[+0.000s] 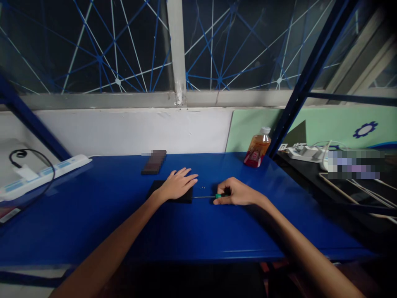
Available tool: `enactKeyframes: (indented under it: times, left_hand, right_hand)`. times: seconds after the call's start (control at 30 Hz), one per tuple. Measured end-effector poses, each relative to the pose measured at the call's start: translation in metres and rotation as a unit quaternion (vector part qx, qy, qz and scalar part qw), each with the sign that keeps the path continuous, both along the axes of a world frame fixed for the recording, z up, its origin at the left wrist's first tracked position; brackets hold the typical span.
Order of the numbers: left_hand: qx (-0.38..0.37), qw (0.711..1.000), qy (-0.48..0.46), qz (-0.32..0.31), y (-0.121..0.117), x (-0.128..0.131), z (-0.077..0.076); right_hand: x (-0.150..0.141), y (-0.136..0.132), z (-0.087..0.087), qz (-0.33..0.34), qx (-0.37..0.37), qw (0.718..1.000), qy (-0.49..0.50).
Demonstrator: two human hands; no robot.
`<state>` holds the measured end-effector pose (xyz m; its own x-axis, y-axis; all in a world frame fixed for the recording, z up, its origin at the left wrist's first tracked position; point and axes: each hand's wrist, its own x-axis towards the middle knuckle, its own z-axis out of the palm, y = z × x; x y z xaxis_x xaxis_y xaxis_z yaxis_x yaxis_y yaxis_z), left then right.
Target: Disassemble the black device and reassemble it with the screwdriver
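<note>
My left hand (178,184) lies flat, fingers spread, on top of a flat black box-like object (186,197) resting on the blue table. In my right hand (234,192) is the green handle of a screwdriver (204,197), gripped between thumb and fingers. Its thin metal shaft points left, and the tip meets or nearly meets the right side of the black object. A few tiny light-coloured pieces (203,187), perhaps screws, lie on the table between the two hands.
Behind my left hand a dark, partly blurred slab (154,162) lies on the blue table (198,236). A bottle (258,148) with a white cap stands at the back right. A white power strip (46,176) with a black cable runs along the left; cables and chargers (310,152) clutter the right.
</note>
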<state>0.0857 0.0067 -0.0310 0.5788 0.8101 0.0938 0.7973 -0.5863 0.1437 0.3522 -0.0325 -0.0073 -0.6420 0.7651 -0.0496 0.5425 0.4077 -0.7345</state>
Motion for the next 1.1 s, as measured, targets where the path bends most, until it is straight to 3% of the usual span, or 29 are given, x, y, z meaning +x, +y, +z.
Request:
enactKeyframes:
  times: [0.1,0.23,0.37,0.53,0.63,0.9,1.1]
  left_hand:
    - [0.010,1.000,0.001,0.002,0.000,0.000,-0.002]
    - [0.032,0.999,-0.016,0.013,0.003,-0.001,-0.006]
    - [0.027,0.999,-0.022,0.017,0.005,-0.001,-0.009]
    - [0.028,0.999,-0.025,0.023,0.007,0.002,-0.007]
    - [0.035,0.999,-0.020,0.025,0.011,0.004,-0.005]
    - [0.034,0.999,-0.018,0.028,0.017,0.003,-0.006]
    - [0.038,0.999,-0.024,0.030,0.017,0.003,-0.007]
  right_hand:
    - [-0.001,-0.001,-0.001,-0.020,-0.030,0.999,0.006]
    - [-0.003,-0.002,0.000,-0.017,0.021,0.999,0.019]
    - [-0.001,0.001,0.000,-0.029,0.016,0.999,0.022]
    - [0.004,0.004,-0.001,0.007,0.040,0.999,0.001]
    - [0.003,0.004,-0.002,-0.015,0.071,0.997,-0.006]
    - [-0.001,0.000,0.002,-0.039,0.072,0.997,-0.008]
    - [0.007,0.005,0.001,-0.019,0.071,0.997,-0.035]
